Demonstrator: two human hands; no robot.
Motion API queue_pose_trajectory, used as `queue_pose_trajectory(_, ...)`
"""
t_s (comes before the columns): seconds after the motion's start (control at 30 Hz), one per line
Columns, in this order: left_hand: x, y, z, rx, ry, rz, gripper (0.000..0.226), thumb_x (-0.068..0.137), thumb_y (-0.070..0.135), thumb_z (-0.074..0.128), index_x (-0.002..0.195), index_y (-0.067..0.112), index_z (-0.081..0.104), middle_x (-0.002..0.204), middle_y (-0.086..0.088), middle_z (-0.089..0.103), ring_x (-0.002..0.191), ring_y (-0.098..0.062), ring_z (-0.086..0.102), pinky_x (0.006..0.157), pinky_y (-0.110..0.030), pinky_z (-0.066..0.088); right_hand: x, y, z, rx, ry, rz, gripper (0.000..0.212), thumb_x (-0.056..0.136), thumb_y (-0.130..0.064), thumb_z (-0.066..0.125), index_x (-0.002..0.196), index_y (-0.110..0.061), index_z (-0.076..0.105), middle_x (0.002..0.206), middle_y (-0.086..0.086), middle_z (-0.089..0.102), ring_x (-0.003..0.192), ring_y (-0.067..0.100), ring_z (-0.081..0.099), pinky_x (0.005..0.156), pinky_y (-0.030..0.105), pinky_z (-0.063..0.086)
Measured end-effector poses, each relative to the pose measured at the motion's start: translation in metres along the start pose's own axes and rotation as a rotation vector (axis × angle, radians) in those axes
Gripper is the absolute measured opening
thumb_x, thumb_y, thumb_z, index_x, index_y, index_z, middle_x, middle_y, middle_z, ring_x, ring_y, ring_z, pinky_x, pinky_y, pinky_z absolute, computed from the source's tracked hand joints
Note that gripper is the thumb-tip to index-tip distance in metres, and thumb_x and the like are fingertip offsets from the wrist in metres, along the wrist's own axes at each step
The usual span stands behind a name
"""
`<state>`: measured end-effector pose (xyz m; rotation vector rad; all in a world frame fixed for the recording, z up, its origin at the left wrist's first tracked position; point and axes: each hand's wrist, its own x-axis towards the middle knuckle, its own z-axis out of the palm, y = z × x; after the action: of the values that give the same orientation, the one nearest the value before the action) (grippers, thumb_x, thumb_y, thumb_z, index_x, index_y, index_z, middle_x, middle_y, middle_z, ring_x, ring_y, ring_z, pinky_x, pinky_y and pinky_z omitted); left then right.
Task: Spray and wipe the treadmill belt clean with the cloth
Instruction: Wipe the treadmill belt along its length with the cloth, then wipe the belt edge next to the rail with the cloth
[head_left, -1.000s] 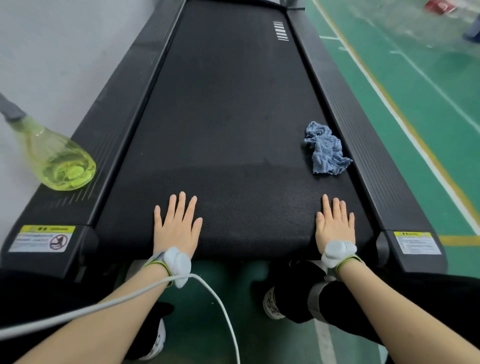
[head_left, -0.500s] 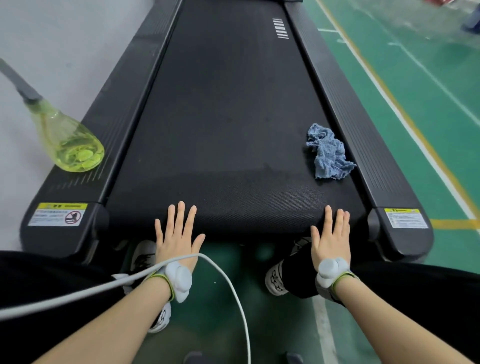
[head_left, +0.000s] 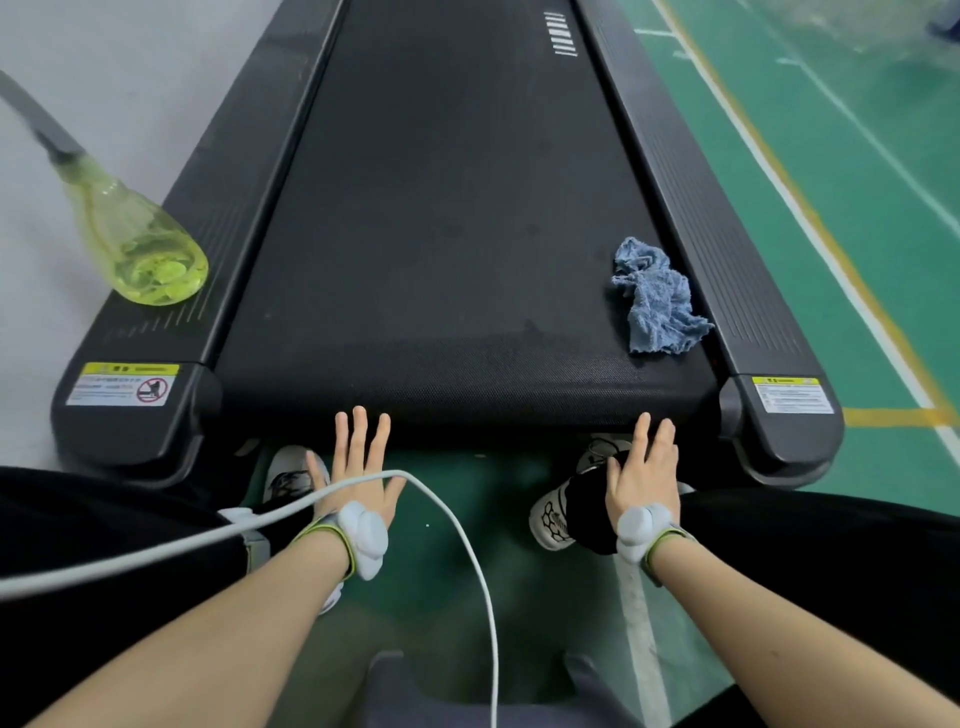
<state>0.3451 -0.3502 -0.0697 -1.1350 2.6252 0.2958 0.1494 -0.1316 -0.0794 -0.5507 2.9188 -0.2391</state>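
1. Head view: both hands have drawn back off the treadmill belt. The left hand and right hand now reach only its near edge, each grip spread and holding nothing.
2. The blue cloth lies crumpled on the belt's right side, and the spray bottle stands on the left rail.
3. Spraying and wiping appear not yet begun.

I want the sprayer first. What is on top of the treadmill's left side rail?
A spray bottle of yellow-green liquid stands on the left side rail, with a warning sticker nearer you. The bottle's base covers the rail beneath; its trigger top is blurred.
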Motion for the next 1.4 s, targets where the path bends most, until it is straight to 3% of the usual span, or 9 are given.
queue_pose_trajectory(0.27, -0.006, -0.005, -0.008, -0.004, -0.085, 0.068, 0.070, 0.099, 0.042, 0.031, 0.150, 0.023, -0.012, 0.157, -0.003, -0.021, 0.146, -0.023, -0.017, 0.120, -0.041, 0.013, -0.009, -0.023, -0.014, 0.049, -0.157, 0.094, 0.063, 0.101, -0.026, 0.034, 0.149, 0.000, 0.004, 0.155, 0.023, 0.001, 0.143, 0.037, 0.012, 0.116, 0.037, 0.016)
queue_pose_trajectory(0.43, -0.004, -0.023, -0.034, 0.054, -0.186, 0.156, 0.058, 0.101, 0.032, 0.032, 0.152, 0.019, 0.006, 0.159, 0.000, -0.012, 0.148, -0.019, -0.001, 0.117, -0.028, 0.020, -0.023, -0.089, -0.023, -0.089, -0.216, -0.078, 0.058, 0.098, -0.020, 0.036, 0.145, 0.007, 0.015, 0.154, 0.026, 0.005, 0.143, 0.039, 0.006, 0.117, 0.044, 0.013)
queue_pose_trajectory(0.57, 0.010, -0.045, -0.081, -0.053, -0.244, 0.155, 0.048, 0.099, 0.015, 0.037, 0.147, 0.016, 0.029, 0.149, -0.007, 0.027, 0.136, -0.021, 0.034, 0.104, -0.028, 0.033, -0.025, -0.145, -0.033, -0.160, -0.267, 0.031, 0.064, 0.098, -0.032, 0.036, 0.143, 0.011, 0.021, 0.153, 0.027, 0.007, 0.141, 0.041, 0.009, 0.117, 0.043, 0.014)
queue_pose_trajectory(0.67, 0.024, -0.071, -0.123, -0.205, -0.181, 0.048, 0.035, 0.098, 0.014, 0.037, 0.129, 0.015, 0.051, 0.131, -0.007, 0.049, 0.115, -0.025, 0.054, 0.091, -0.032, 0.043, -0.026, -0.176, -0.039, -0.141, -0.272, 0.066, 0.077, 0.096, -0.036, 0.043, 0.145, 0.010, 0.006, 0.153, 0.029, 0.002, 0.143, 0.040, 0.003, 0.118, 0.043, 0.009)
queue_pose_trajectory(0.8, 0.047, -0.126, -0.172, -0.420, 0.069, -0.154, 0.027, 0.093, 0.011, 0.043, 0.108, 0.016, 0.065, 0.107, -0.008, 0.065, 0.100, -0.026, 0.061, 0.077, -0.027, 0.044, -0.015, -0.254, -0.049, 0.021, -0.250, -0.324, 0.066, 0.096, -0.024, 0.044, 0.149, -0.003, 0.010, 0.156, 0.020, 0.003, 0.146, 0.031, 0.001, 0.118, 0.039, 0.000)
queue_pose_trajectory(0.93, 0.069, -0.160, -0.194, -0.563, 0.103, -0.305, 0.026, 0.091, 0.011, 0.050, 0.109, 0.014, 0.068, 0.113, -0.008, 0.066, 0.108, -0.028, 0.059, 0.089, -0.028, 0.045, 0.000, -0.338, -0.066, 0.359, -0.334, -0.544, 0.055, 0.096, -0.020, 0.048, 0.146, -0.010, 0.027, 0.156, 0.007, 0.018, 0.146, 0.020, 0.013, 0.116, 0.029, 0.012)
queue_pose_trajectory(1.13, 0.088, -0.195, -0.186, -0.783, 0.147, -0.384, 0.024, 0.090, 0.012, 0.053, 0.109, 0.013, 0.067, 0.113, -0.013, 0.066, 0.104, -0.035, 0.062, 0.090, -0.036, 0.052, 0.023, -0.466, -0.083, 0.539, -0.336, -0.752, 0.084, 0.087, -0.030, 0.066, 0.149, -0.010, 0.013, 0.158, 0.008, 0.010, 0.147, 0.020, 0.005, 0.119, 0.032, 0.012)
queue_pose_trajectory(1.27, 0.096, -0.199, -0.177, -0.919, 0.031, -0.373, 0.018, 0.092, 0.014, 0.050, 0.099, 0.008, 0.065, 0.084, -0.011, 0.063, 0.074, -0.027, 0.061, 0.068, -0.029, 0.050, 0.030, -0.514, -0.084, 0.828, -0.480, -0.704, 0.082, 0.081, -0.019, 0.072, 0.147, -0.013, 0.023, 0.131, 0.004, 0.049, 0.120, 0.022, 0.049, 0.105, 0.042, 0.042)
queue_pose_trajectory(1.4, 0.109, -0.200, -0.189, -1.038, -0.044, -0.442, 0.022, 0.096, 0.006, 0.040, 0.081, 0.012, 0.054, 0.060, -0.003, 0.047, 0.042, -0.013, 0.042, 0.045, -0.019, 0.035, 0.039, -0.524, -0.083, 0.900, -0.406, -0.693, 0.070, 0.081, -0.013, 0.069, 0.141, -0.011, 0.033, 0.082, -0.009, 0.051, 0.086, 0.017, 0.054, 0.087, 0.035, 0.051)
